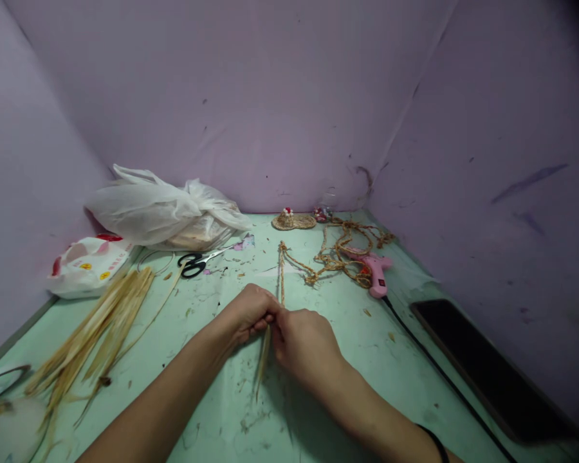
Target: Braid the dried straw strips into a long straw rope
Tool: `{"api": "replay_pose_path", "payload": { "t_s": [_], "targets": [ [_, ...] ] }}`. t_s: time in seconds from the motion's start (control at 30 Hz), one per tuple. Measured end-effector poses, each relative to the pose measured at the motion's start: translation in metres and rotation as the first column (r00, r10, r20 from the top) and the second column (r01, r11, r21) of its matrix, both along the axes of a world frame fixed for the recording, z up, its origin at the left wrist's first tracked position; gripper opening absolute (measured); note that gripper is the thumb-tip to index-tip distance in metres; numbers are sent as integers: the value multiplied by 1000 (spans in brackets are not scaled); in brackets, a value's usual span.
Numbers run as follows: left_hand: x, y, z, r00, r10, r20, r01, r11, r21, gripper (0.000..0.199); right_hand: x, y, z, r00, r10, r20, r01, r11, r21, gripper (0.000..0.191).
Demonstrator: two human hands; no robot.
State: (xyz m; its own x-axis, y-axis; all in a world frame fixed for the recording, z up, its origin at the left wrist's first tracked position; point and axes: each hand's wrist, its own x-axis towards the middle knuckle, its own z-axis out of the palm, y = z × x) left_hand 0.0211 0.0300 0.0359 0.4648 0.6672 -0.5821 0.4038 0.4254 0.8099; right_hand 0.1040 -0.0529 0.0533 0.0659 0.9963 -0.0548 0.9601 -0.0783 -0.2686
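A thin braided straw cord (282, 276) runs from a knotted end on the green tabletop down to my two hands, which meet at its near end. My left hand (253, 313) is closed, its fingers curled and pinching the cord. Pressed against it, my right hand (305, 341) is closed on the same spot, with its fingertips mostly hidden. Loose straw ends (264, 363) hang below the hands. More braided cord (350, 251) lies in loops at the back right, joined to the knotted end.
Dry straw strips (101, 328), black-handled scissors (193, 263), a tissue pack (89, 263) and a white plastic bag (159, 212) lie left. A woven straw piece (293, 222) sits at the back. Right are a pink glue gun (377, 273), its black cable and a dark phone (487, 370).
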Motion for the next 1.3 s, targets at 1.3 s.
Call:
{"api": "replay_pose_path", "payload": {
  "t_s": [1.3],
  "targets": [
    [13,-54,18,924,-11,-381,227,819,527,7,32,29,-47,206,-331,-921,199,936,-292,3]
  ]
}}
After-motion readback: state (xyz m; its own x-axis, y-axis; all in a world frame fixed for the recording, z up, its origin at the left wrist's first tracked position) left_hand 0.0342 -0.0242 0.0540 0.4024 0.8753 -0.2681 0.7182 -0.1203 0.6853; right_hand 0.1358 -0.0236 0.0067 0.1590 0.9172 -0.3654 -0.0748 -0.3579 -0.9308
